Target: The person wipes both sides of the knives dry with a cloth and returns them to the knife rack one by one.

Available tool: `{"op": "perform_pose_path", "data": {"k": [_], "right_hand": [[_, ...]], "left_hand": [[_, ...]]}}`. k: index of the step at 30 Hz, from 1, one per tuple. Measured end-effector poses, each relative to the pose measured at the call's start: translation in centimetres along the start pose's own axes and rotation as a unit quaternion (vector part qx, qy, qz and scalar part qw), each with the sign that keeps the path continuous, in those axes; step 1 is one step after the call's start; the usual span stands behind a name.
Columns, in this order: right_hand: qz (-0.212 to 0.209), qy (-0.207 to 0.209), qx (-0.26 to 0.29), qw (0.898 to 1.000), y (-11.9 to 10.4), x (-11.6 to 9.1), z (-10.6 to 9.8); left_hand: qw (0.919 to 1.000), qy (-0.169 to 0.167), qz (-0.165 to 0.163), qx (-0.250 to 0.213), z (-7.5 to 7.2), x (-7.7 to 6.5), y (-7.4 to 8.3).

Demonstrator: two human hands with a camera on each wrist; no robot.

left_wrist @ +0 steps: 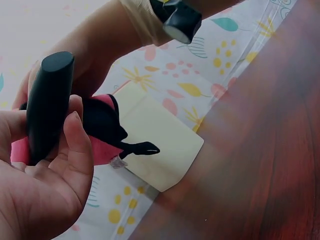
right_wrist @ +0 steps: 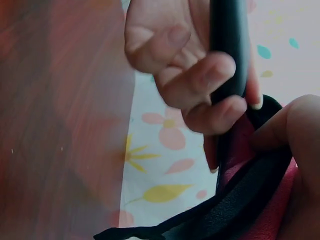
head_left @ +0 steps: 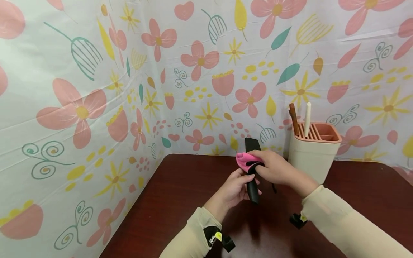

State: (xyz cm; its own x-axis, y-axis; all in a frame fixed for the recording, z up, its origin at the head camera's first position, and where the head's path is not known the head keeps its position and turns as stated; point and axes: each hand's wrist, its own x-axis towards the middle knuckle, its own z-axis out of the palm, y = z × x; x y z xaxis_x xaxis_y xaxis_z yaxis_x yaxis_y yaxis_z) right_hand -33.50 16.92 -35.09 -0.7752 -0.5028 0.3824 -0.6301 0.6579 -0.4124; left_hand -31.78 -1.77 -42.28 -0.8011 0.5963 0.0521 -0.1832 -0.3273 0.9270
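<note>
My left hand (head_left: 237, 190) holds a black-handled knife (head_left: 253, 191) by its handle, the butt end pointing down toward me. The broad dark blade rises away from me above the table. A pink cloth with black trim (head_left: 244, 160) is wrapped around the lower part of the blade, and my right hand (head_left: 274, 166) grips it there. In the left wrist view, a black hanging loop (left_wrist: 142, 148) and a small white tag stick out from the cloth. The right wrist view has the left fingers (right_wrist: 212, 75) curled round the handle, just beside the cloth.
A cream knife holder with an orange slotted top (head_left: 313, 150) stands at the back right, close behind my right hand. A brown handle (head_left: 294, 120) and a white handle (head_left: 307, 120) poke out of it. Flower-printed sheeting (head_left: 200, 89) borders the dark wooden table (head_left: 155, 208) at back and left.
</note>
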Motion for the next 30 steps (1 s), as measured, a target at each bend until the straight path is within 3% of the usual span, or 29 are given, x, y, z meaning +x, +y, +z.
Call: {"op": "perform_pose_path", "data": {"k": [12,18,23,30], "right_hand": [[0.011,0.023,0.041,0.999,-0.6,-1.9,0.3],[0.028,0.028,0.107,0.993,-0.5,-2.9,-0.2],[0.012,0.068,0.148,0.987,-0.4,-4.2,-0.9],[-0.049,0.112,0.09,0.988,-2.0,-5.6,0.1]], "left_hand": [[0.9999,-0.011,-0.004,0.003,-0.2,0.2,-0.3],[0.9998,-0.02,-0.001,-0.003,-0.5,0.3,-0.5],[0.9995,-0.029,0.005,-0.011,-0.7,0.4,-0.6],[0.9995,-0.025,0.007,-0.018,-0.7,0.5,-0.5]]}}
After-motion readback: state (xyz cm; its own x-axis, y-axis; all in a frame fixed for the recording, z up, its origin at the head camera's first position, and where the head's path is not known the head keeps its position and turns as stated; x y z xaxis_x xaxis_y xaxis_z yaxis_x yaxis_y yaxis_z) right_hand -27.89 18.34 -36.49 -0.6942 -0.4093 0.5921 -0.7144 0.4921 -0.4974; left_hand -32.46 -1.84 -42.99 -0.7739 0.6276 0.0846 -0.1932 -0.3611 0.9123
